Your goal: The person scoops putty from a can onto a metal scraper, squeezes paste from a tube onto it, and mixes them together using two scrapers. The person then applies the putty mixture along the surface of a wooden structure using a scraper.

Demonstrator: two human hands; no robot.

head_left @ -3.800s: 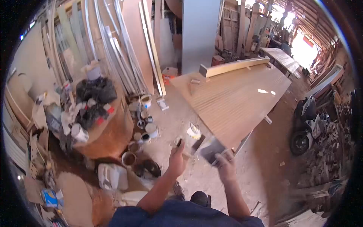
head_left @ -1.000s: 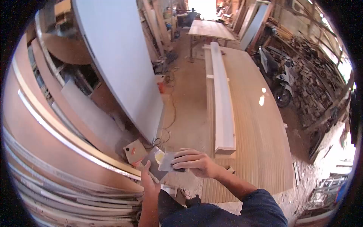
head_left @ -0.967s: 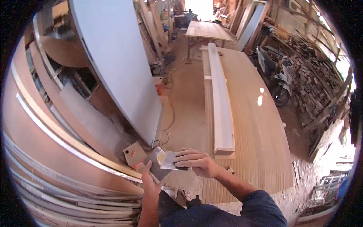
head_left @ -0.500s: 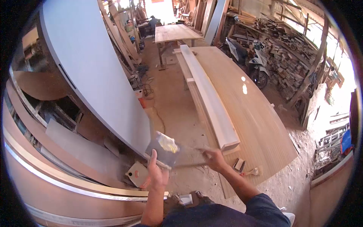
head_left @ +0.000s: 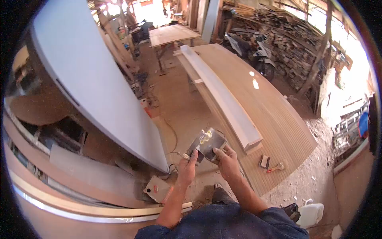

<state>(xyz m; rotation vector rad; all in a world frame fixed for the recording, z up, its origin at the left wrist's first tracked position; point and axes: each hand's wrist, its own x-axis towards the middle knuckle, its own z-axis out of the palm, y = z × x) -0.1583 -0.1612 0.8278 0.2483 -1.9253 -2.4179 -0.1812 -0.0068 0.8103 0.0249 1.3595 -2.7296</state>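
Observation:
My left hand (head_left: 187, 170) is closed on a dark flat putty board (head_left: 193, 148), thumb on its face. A yellow-and-whitish smear of putty (head_left: 206, 137) lies near the board's upper edge. My right hand (head_left: 228, 164) grips a broad grey putty knife (head_left: 215, 142), its thumb pressed on the near side. The two tools meet or overlap in front of my body; exactly where they touch is hard to make out. To the right, a small sanding block (head_left: 264, 161) and a paintbrush (head_left: 277, 166) with a red-marked handle rest on the wooden panel (head_left: 284, 139).
A long pale beam (head_left: 223, 93) lies along the panel. At left leans a large whitish board (head_left: 95, 83), with a pale box (head_left: 158, 189) and a cable below it. Another table (head_left: 173, 35), a motorcycle (head_left: 260, 53) and stacked timber (head_left: 290, 47) stand farther back. A white jug (head_left: 311, 215) sits at lower right.
My hands have come together: the right moved in with the putty knife to meet the board in the left. The left has moved rightward. The view has shifted slightly.

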